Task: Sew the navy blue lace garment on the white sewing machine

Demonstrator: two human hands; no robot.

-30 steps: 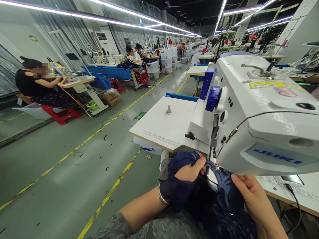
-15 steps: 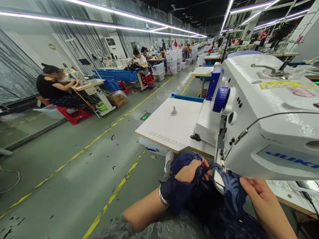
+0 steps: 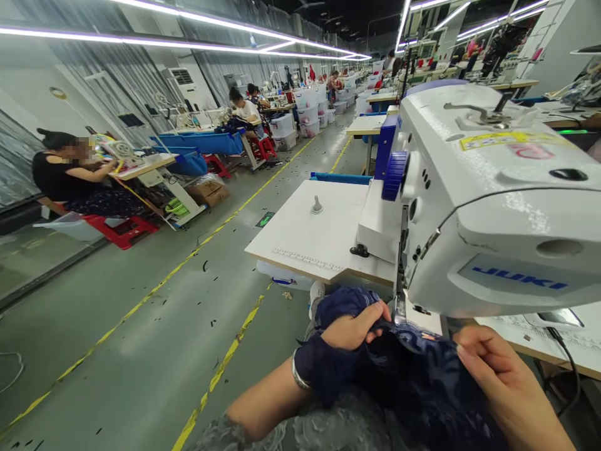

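Dark navy lace fabric (image 3: 413,382) lies bunched in my lap and runs up under the head of a white Juki sewing machine (image 3: 488,200). My left hand (image 3: 354,329) is closed on a fold of this fabric just left of the needle area. My right hand (image 3: 507,388) rests on the fabric below the machine head, its fingers curled over the cloth. The needle is hidden behind the fabric and the machine.
The machine stands on a white table (image 3: 319,235) with a printed ruler and a small metal post (image 3: 317,207). A green floor aisle with yellow lines (image 3: 220,369) runs on the left. Other people sit at sewing stations (image 3: 141,166) along the left wall.
My view shifted slightly. My right hand moved a little right and down on the fabric, and the cloth now lies flatter under the machine head. My left hand kept its hold.
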